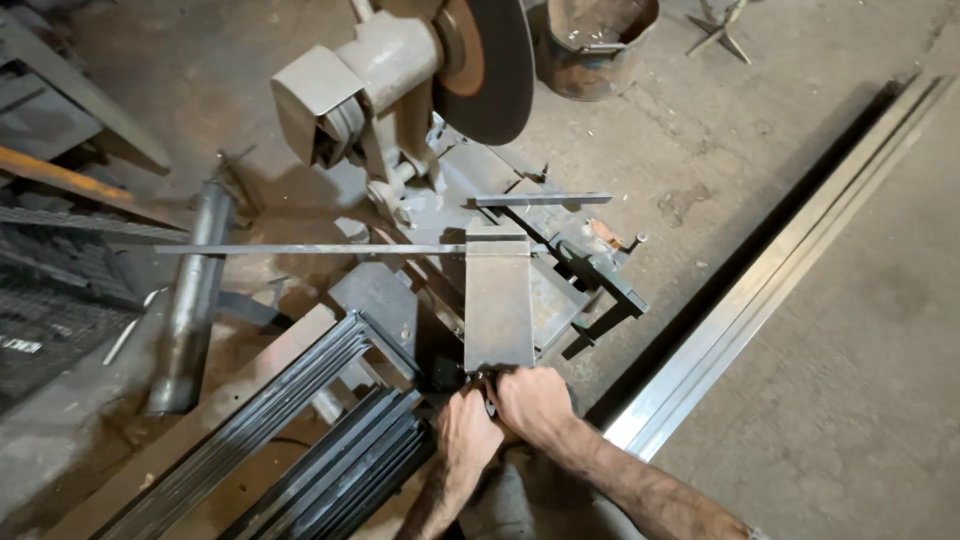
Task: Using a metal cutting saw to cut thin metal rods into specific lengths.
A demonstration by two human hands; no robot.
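Gripping one vise handle (pixel 478 380), two hands: left hand (pixel 468 432), right hand (pixel 533 402)

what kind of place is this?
Most likely a metal fabrication workshop. An abrasive chop saw sits on a dusty concrete floor, with stacked steel strips and a long steel section beside it. Both hands are at the near end of the saw's vise.

Chop saw (pixel 440 150) is set mid-floor, its disc (pixel 487 65) raised behind the vise (pixel 497 295). A thin bar (pixel 300 249) is laid across the vise, running left. Bar stacks (pixel 300 420) lie front-left, a bucket (pixel 595 45) behind, long rails (pixel 780 270) right.
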